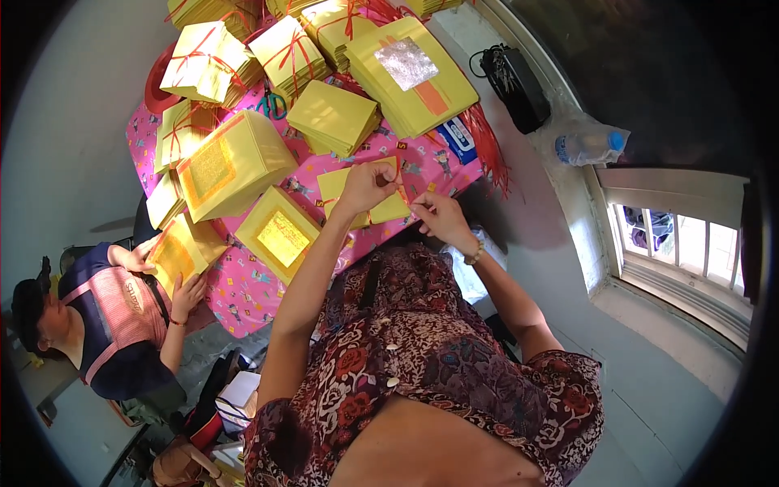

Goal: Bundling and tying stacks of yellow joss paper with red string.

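Observation:
My left hand (369, 188) is closed in a pinch over a small stack of yellow paper (389, 213) at the table's near edge. A thin red ribbon (403, 193) runs along the stack's right side between my two hands. Just right of the stack, my right hand (443, 219) pinches the ribbon's other end, fingertips together. My left fingers partly hide the stack. Beyond it lies an untied yellow paper stack (333, 118), and to the left a yellow stack with a gold square (282, 235).
A pink patterned cloth (243, 300) covers the table. Tied yellow bundles (203, 61), green-handled scissors (273, 104) and loose red ribbons (485, 142) lie farther back. At left, a co-worker (122, 316) handles yellow paper (182, 247). A bottle (588, 148) stands on the right ledge.

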Available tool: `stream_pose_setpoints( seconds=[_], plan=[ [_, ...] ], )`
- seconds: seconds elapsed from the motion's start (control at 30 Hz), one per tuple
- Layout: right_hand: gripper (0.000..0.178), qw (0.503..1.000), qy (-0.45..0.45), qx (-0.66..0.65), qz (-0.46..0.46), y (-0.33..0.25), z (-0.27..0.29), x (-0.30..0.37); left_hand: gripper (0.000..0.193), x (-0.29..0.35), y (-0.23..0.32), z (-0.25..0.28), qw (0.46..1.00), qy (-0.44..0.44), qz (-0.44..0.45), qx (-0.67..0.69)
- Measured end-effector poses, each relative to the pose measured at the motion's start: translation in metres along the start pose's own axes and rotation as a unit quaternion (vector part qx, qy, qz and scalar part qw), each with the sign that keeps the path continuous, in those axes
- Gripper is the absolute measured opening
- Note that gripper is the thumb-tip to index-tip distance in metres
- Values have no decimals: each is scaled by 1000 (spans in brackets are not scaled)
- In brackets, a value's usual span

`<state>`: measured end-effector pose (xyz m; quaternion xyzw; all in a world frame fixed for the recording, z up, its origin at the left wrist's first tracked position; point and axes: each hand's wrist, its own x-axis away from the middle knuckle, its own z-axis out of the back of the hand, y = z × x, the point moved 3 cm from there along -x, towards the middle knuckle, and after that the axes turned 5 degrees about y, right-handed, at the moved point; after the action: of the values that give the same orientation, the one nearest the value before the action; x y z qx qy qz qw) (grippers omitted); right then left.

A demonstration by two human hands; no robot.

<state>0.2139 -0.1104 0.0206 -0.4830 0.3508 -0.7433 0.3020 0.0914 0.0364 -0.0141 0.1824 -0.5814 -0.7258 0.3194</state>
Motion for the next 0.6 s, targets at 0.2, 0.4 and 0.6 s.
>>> stream_pose_setpoints(
  seconds=[0.2,0.4,0.6],
  plan=[
    [17,967,91,186,150,-26,20,-29,14,11,27,-6,983,24,-128,-130],
    [16,948,42,135,285,-11,-9,-72,18,19,23,-10,937,94,-219,-255],
    [13,976,-44,-45,206,25,-13,-88,19,26,27,-15,942,235,-203,-125]
  ],
)
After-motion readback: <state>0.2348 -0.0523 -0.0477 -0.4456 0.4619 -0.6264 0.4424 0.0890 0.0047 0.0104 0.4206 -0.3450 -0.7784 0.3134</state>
